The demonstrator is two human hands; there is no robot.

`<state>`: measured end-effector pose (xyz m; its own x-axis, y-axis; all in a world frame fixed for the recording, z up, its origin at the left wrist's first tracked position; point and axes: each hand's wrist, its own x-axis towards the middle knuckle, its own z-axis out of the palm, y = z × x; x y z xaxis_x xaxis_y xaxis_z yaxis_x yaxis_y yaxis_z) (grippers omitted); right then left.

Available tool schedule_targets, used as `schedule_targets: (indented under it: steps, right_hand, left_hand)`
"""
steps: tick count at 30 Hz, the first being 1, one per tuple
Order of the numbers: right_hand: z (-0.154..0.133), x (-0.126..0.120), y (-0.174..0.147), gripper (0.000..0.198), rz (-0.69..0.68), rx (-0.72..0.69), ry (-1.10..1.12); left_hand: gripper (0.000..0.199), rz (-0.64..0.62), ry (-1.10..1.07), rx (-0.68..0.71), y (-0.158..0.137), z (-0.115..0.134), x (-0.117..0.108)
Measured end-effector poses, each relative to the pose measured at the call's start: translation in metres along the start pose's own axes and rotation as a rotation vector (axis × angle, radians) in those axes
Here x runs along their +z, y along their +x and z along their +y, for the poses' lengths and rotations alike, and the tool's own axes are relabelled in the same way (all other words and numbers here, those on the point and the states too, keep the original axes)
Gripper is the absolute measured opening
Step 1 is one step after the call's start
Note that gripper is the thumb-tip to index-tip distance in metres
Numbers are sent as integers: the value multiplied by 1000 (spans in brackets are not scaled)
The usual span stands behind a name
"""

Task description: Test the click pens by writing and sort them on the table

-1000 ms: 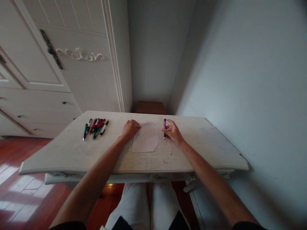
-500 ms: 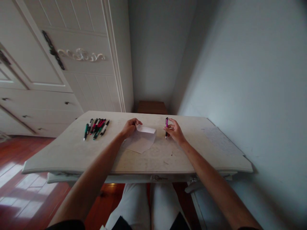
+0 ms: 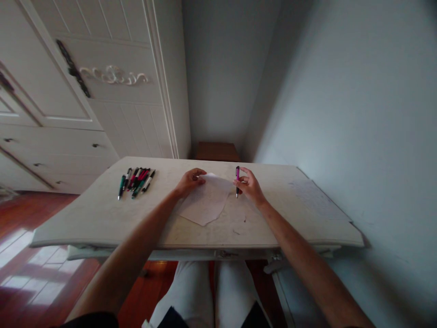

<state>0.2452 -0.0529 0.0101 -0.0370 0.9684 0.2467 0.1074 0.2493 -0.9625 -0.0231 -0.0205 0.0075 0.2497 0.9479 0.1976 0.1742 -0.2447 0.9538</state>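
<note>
A sheet of white paper [image 3: 208, 200] lies at the middle of the white table [image 3: 95, 223]. My left hand [image 3: 191, 181] pinches its upper left edge between thumb and fingers. To the right of the paper, my right hand [image 3: 248, 186] grips a purple and black pen [image 3: 237, 181] near its middle. The pen stands almost upright, with its tip pointing down; whether the tip touches the table I cannot tell.
Several pens [image 3: 137, 180] in green, black, white and pink lie in a pile on the table's left. At the right, a second sheet with faint marks [image 3: 317, 198] lies near the wall. A tall white cabinet [image 3: 136, 123] rises behind on the left.
The paper's folded-over top edge has opened out, and the sheet now lies flatter and reaches further right. My left hand has shifted slightly right; the right hand stays nearly still with the pen.
</note>
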Motion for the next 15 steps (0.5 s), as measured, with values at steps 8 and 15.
schedule_targets:
  steps: [8, 15]
  right_hand:
    - [1, -2, 1, 104, 29, 31, 51]
    - [-2, -3, -1, 105, -84, 82, 109]
  left_hand:
    - [72, 101, 9, -15, 5, -6, 2]
    - [38, 222, 269, 46, 5, -7, 10]
